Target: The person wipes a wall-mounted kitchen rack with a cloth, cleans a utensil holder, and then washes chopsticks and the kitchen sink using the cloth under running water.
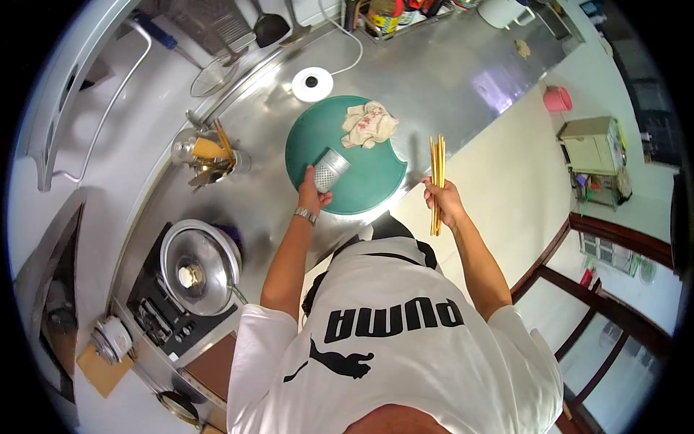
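Observation:
My left hand (315, 192) is closed around the lower end of a silvery perforated utensil holder (332, 170), which tilts over a round green cutting board (303, 137). In my right hand (447, 200) is a bundle of several yellowish chopsticks (437, 166), gripped near the middle and held roughly upright in the view, off the counter's front edge. A crumpled beige cloth (369, 124) with red print lies on the board, beyond the holder. Part of the holder's base is hidden by my fingers.
On the left stand a utensil container (237, 160) and a lidded steel pan (201, 267) on the stove. A white round base (312, 84) with a cord sits behind the board on the steel counter (426, 79). Bottles (383, 16) stand at the back; a pink bucket (557, 99) is right.

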The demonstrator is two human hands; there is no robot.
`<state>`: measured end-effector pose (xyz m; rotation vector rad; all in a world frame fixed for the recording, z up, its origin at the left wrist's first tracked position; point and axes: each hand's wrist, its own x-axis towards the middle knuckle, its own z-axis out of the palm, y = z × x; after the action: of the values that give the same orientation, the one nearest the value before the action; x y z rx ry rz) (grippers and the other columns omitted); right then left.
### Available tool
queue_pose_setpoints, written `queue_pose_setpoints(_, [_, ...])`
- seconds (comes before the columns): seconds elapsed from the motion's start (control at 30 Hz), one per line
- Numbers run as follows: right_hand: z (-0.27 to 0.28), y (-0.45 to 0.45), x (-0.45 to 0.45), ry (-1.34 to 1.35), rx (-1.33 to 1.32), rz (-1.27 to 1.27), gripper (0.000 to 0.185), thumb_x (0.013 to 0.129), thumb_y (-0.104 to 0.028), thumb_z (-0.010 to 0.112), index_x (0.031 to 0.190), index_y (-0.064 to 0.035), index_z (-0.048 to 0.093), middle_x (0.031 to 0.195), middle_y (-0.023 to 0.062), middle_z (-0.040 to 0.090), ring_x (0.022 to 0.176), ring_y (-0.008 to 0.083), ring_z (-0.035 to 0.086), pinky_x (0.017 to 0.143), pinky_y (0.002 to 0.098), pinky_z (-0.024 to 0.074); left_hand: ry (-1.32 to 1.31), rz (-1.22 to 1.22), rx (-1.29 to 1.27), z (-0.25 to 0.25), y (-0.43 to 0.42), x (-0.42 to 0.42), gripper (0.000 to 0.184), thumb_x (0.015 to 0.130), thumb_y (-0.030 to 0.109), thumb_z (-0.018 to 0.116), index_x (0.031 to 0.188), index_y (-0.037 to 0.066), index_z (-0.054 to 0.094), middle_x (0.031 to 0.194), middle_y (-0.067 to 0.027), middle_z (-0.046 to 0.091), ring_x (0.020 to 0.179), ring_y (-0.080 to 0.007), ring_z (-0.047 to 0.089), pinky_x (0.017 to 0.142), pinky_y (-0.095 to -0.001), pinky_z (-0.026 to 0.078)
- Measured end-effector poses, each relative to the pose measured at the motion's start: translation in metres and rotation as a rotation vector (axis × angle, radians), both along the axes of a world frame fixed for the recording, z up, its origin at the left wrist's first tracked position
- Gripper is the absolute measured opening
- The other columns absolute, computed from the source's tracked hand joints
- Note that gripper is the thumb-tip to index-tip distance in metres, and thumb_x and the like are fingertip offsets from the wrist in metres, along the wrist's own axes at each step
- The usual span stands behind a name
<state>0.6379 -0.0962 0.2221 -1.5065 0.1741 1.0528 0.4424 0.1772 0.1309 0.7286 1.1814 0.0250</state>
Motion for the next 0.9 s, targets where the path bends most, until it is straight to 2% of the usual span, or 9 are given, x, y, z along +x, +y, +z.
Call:
queue_pose_setpoints(0.23, [0.032,0.035,-0.013,-0.009,0.113,0.151,0.025,0.089,-0.019,0.06,0.103,0.0009,0.055,0.062,0.0023,0.053,0.045,0.0077,0.043,0.04,0.0214,0.0345,-0.368,-0.128,-0.312,0.043,-0.043,0.036,0.059,0.088,0.064,0.032,0.102,0.013,0.059,0.071,-0.0067,0.062,0.052,-0.0155,0.051,0.045,-0.0274,0.039])
queue_pose_setpoints(0.4, [0.033,0.053,0.02,0.047,0.151,0.304,0.026,0.088,-0.028,0.061,0.092,-0.0025,0.055,0.06,0.0042,0.053,0.042,0.0065,0.04,0.037,0.0218,0.03,-0.38,-0.119,-0.338,0.056,-0.078,0.066,0.06,0.09,0.064,0.026,0.103,0.014,0.058,0.071,-0.0056,0.061,0.051,-0.0146,0.049,0.048,-0.0267,0.037])
queue_pose_setpoints(0.53, [0.031,0.041,0.068,0.073,0.183,0.398,0.02,0.088,-0.022,0.061,0.087,-0.0033,0.054,0.059,0.0054,0.055,0.039,0.0061,0.04,0.035,0.0212,0.0289,-0.333,-0.037,-0.252,0.054,-0.104,0.098,0.059,0.089,0.063,0.031,0.107,0.013,0.057,0.076,-0.0057,0.062,0.056,-0.0152,0.053,0.048,-0.026,0.038])
queue_pose_setpoints(0.63, [0.023,0.037,0.101,-0.147,0.046,0.463,0.007,0.079,-0.006,0.058,0.081,-0.0004,0.054,0.059,0.0064,0.056,0.044,0.0102,0.049,0.039,0.0244,0.0366,-0.301,-0.014,-0.209,0.047,-0.121,0.134,0.059,0.088,0.064,0.037,0.109,0.012,0.056,0.08,-0.0065,0.063,0.059,-0.0161,0.056,0.046,-0.0264,0.04])
queue_pose_setpoints(0.7, [0.012,0.036,0.125,-0.282,0.057,0.432,0.008,0.077,-0.006,0.057,0.079,0.001,0.055,0.06,0.0077,0.056,0.045,0.0126,0.051,0.042,0.0268,0.0397,-0.276,0.005,-0.202,0.041,-0.129,0.149,0.061,0.087,0.065,0.039,0.109,0.01,0.055,0.079,-0.0069,0.062,0.057,-0.0159,0.057,0.045,-0.0266,0.04])
queue_pose_setpoints(0.77, [0.006,0.04,0.154,-0.522,-0.048,0.436,0.014,0.073,-0.008,0.057,0.082,0.0031,0.058,0.066,0.0154,0.061,0.056,0.0257,0.061,0.053,0.037,0.0481,0.069,0.085,0.026,0.036,-0.13,0.163,0.06,0.085,0.061,0.048,0.107,0.006,0.055,0.073,-0.0073,0.061,0.052,-0.0152,0.055,0.042,-0.0281,0.042])
queue_pose_setpoints(0.8, [-0.002,0.044,0.173,-0.515,-0.043,0.444,0.014,0.073,-0.008,0.057,0.082,0.0031,0.058,0.066,0.0154,0.061,0.056,0.0257,0.061,0.053,0.037,0.0481,0.077,0.093,0.028,0.037,-0.126,0.169,0.06,0.085,0.061,0.048,0.107,0.006,0.055,0.073,-0.0073,0.061,0.052,-0.0152,0.055,0.042,-0.0281,0.042])
queue_pose_setpoints(0.87, [-0.022,0.053,0.199,-0.899,-0.161,0.448,0.02,0.074,-0.012,0.057,0.09,-0.0003,0.061,0.077,0.021,0.063,0.07,0.0363,0.063,0.062,0.043,0.0489,0.204,-0.236,0.451,0.046,-0.114,0.169,0.063,0.084,0.06,0.051,0.103,0.0,0.057,0.069,-0.0082,0.059,0.051,-0.0121,0.056,0.042,-0.0282,0.046])
queue_pose_setpoints(0.9, [-0.021,0.058,0.205,-0.889,-0.158,0.452,0.02,0.074,-0.012,0.057,0.09,-0.0003,0.061,0.077,0.021,0.063,0.07,0.0363,0.063,0.062,0.043,0.0489,0.254,-0.304,0.546,0.049,-0.106,0.168,0.059,0.081,0.052,0.06,0.104,-0.003,0.057,0.072,-0.0144,0.063,0.058,-0.0212,0.062,0.049,-0.0348,0.05])
